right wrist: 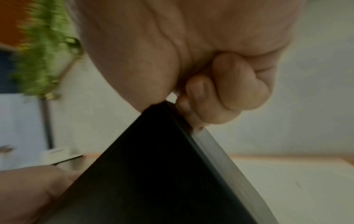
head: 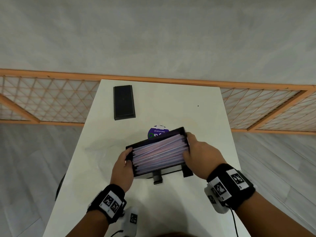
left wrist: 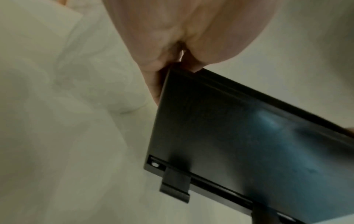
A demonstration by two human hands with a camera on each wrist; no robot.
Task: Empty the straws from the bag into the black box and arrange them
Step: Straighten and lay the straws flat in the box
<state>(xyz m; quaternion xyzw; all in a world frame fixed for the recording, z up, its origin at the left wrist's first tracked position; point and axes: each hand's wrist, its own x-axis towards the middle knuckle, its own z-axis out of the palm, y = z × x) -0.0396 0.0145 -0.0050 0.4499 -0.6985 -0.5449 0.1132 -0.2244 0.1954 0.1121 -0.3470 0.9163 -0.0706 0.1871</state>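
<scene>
I hold a black box [head: 168, 133] tilted above the white table, packed with pale pink and lilac straws [head: 159, 153] lying lengthwise. My left hand [head: 124, 165] grips its left end, thumb over the rim. My right hand [head: 200, 151] grips the right end, fingers curled over the edge. From the left wrist, the box's dark underside [left wrist: 229, 136] shows with my left hand [left wrist: 172, 45] at its corner. The right wrist view shows my right hand [right wrist: 220, 94] curled on the box [right wrist: 153, 166]. A crumpled clear bag [head: 102, 151] lies on the table under my left hand, seen also from the left wrist as the bag [left wrist: 76, 75].
A black lid [head: 124, 101] lies at the table's far left. A round purple sticker [head: 156, 131] sits just behind the box. The white table [head: 179, 103] is narrow, with floor on both sides. An orange lattice screen [head: 42, 103] lies beyond its far edge.
</scene>
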